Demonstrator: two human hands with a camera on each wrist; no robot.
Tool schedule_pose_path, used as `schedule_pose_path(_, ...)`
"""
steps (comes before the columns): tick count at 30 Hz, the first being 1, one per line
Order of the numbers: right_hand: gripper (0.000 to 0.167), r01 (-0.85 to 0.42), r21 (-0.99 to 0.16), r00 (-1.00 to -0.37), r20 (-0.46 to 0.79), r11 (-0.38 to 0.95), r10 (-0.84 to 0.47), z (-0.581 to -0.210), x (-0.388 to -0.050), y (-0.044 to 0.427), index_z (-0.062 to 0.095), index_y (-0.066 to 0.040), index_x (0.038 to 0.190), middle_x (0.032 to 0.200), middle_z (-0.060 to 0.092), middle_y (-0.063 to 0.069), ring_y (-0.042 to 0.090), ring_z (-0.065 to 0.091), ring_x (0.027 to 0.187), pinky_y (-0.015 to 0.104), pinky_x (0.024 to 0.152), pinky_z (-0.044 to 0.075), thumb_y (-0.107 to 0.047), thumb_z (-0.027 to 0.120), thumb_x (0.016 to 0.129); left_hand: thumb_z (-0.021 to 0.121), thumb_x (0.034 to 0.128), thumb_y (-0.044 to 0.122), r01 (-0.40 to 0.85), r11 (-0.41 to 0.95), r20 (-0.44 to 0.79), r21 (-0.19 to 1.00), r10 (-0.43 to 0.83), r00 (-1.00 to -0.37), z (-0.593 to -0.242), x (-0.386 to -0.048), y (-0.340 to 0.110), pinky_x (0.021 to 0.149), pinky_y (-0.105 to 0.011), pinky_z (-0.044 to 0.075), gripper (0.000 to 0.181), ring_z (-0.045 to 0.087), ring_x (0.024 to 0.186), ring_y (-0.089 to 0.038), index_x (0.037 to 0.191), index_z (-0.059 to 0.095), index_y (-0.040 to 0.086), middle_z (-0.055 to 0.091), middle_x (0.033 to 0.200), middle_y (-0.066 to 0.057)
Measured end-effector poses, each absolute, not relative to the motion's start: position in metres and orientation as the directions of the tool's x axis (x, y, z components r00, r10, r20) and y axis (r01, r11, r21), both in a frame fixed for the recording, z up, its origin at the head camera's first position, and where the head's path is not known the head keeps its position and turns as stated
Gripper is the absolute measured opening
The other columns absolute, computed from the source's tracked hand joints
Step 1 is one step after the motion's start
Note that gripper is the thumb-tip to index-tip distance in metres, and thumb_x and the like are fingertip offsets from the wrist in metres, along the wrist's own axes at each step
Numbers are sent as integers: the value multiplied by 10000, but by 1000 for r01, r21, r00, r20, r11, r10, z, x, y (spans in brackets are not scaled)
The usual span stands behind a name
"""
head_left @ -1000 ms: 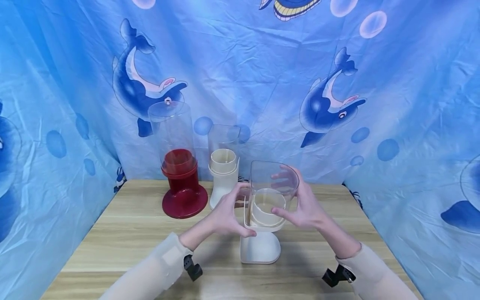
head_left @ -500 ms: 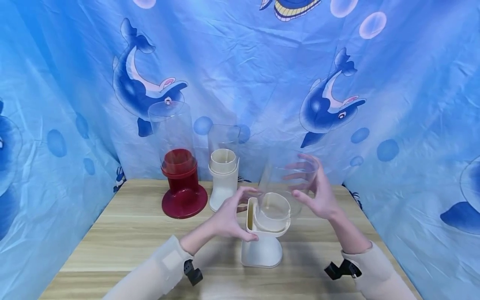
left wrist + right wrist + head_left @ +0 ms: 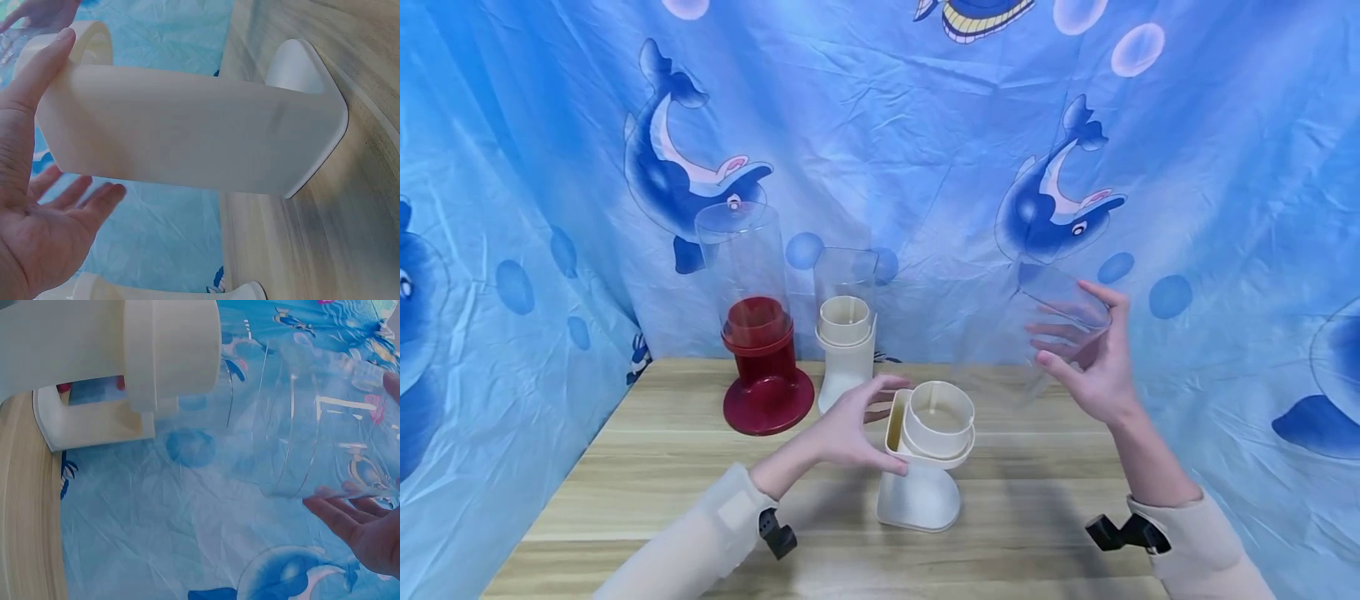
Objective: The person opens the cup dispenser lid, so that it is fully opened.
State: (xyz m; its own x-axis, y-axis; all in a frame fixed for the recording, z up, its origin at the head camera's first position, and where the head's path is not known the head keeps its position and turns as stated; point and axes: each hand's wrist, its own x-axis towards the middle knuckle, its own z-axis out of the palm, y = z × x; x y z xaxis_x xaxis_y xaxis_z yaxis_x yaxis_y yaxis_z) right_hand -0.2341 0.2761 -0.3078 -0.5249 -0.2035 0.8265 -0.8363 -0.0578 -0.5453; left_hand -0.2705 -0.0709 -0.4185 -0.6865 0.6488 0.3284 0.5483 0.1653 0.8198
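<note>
A cream plastic stand (image 3: 921, 498) with a round collar and a flat foot stands upright near the middle of the table. My left hand (image 3: 850, 429) holds its upper part from the left, the thumb (image 3: 47, 72) on the near edge and the fingers on the far side. To the right, in the air, my right hand (image 3: 1097, 367) grips a clear plastic container (image 3: 337, 431) between thumb and fingers. The container is tilted and apart from the stand; its outline is faint in the head view.
At the back left stands a red stand (image 3: 767, 392) with a tall clear cylinder (image 3: 741, 250) on it. A smaller cream stand (image 3: 847, 358) carrying a clear container is beside it. Behind the wooden table (image 3: 647, 500) hangs a blue dolphin curtain (image 3: 910, 167).
The right hand has lifted the clear container off the cream stand and carried it up and to the right. The left hand has stayed at the stand, nearly still.
</note>
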Motion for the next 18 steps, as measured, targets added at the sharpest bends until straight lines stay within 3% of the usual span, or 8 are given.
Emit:
schedule_pose_path(5,968,-823,-568,-564,812,13,-152,-310,-231,285,235,-26,1577,1365,675,128,177,770,1138,278,970,630,299,675,779,994,733,181,473,118,285,873,664,-691,-418,-273,-79,1164,-475,528,1033,571,1425,-358,1590,433,52,541,1582,-94)
schedule_pose_path(10,997,-797,-594,-604,789,108,-116,-312,-229,289,247,-46,1581,1345,680,80,125,770,1112,253,952,633,277,728,769,904,832,84,406,3,287,914,704,-650,-420,-278,-86,1202,-434,480,952,461,1532,-402,1617,373,1,449,1665,-185)
schedule_pose_path(14,1023,-763,-620,-641,763,181,-86,-312,-227,290,267,-94,1587,1331,683,24,93,768,1094,231,936,633,257,759,761,904,829,95,469,7,343,883,673,-656,-417,-277,-90,1200,-473,479,948,447,1541,-405,1617,383,15,441,1674,-175)
schedule_pose_path(18,1022,-759,-619,-643,762,201,-82,-313,-225,290,272,-96,1590,1328,681,21,87,767,1088,211,926,629,239,773,765,962,765,144,597,68,453,799,585,-673,-410,-269,-85,1155,-487,526,941,537,1478,-372,1574,482,96,551,1599,-120)
